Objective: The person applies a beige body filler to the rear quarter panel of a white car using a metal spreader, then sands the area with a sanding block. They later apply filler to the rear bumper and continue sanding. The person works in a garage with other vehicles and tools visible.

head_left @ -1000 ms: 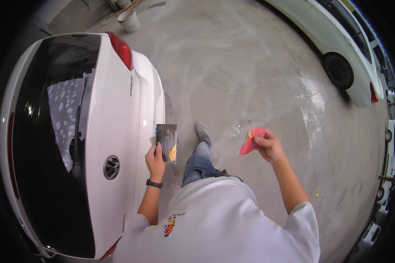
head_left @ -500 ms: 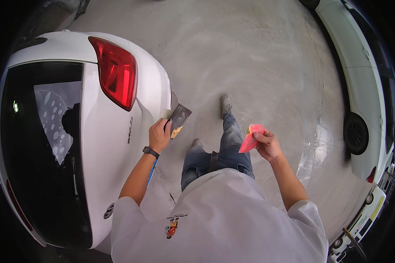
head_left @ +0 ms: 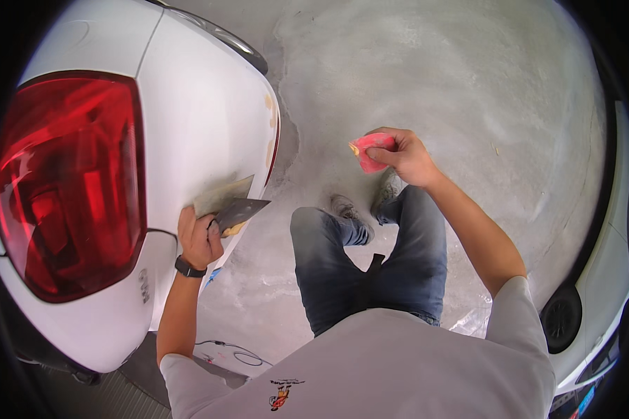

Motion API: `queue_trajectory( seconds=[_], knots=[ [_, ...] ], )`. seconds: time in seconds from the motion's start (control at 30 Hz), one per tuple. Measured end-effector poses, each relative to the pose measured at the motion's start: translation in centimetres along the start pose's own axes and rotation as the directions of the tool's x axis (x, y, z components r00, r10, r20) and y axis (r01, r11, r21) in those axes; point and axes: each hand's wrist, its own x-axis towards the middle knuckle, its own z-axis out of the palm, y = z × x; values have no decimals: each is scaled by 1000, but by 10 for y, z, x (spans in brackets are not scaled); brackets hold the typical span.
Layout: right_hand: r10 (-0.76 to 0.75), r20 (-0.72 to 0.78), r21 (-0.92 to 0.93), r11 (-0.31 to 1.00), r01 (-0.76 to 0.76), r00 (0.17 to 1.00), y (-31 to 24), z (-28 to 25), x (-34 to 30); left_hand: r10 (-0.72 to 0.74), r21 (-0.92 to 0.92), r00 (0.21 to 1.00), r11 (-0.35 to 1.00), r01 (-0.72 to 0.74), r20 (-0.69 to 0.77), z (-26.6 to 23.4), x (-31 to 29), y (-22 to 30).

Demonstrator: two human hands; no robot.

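Observation:
My left hand [head_left: 199,237] grips a dark flat putty plate [head_left: 243,209] together with a beige, stiff-looking sheet [head_left: 220,194]. A lump of yellow putty [head_left: 235,229] clings to the lower side of the dark plate. Both pieces are close to the rear corner of a white car [head_left: 203,112]; whether they touch it I cannot tell. In my right hand [head_left: 409,159] a pinkish-red putty spreader [head_left: 372,152] is pinched between thumb and fingers, with yellow putty on its left edge. Yellowish patches [head_left: 270,136] mark the edge of the car's bodywork.
The car's large red tail light [head_left: 70,188] lies left of my left arm. Another pale car [head_left: 608,258] with a dark wheel [head_left: 560,320] stands along the right. A thin cable [head_left: 248,356] loops low on the left. Grey concrete floor [head_left: 426,77] stretches ahead.
I have stepped along the car, so its tail light and side appear larger and nearer. My right hand, still holding the spreader, is raised farther ahead; my left keeps its plates.

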Motion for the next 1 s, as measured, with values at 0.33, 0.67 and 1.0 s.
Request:
queue_trajectory(
  seconds=[0.33, 0.67, 1.0],
  knots=[
    [-543, 92, -268, 794, 545, 835, 81, 51, 218, -312, 269, 912, 884, 381, -266, 5, -44, 16],
    [-873, 30, -465, 418, 780, 486, 87, 81, 243, -239, 203, 929, 931, 302, -284, -14, -62, 5],
    [-882, 25, -419, 418, 806, 470, 83, 73, 224, -268, 208, 881, 906, 368, -390, -34, -81, 4]
  ],
)
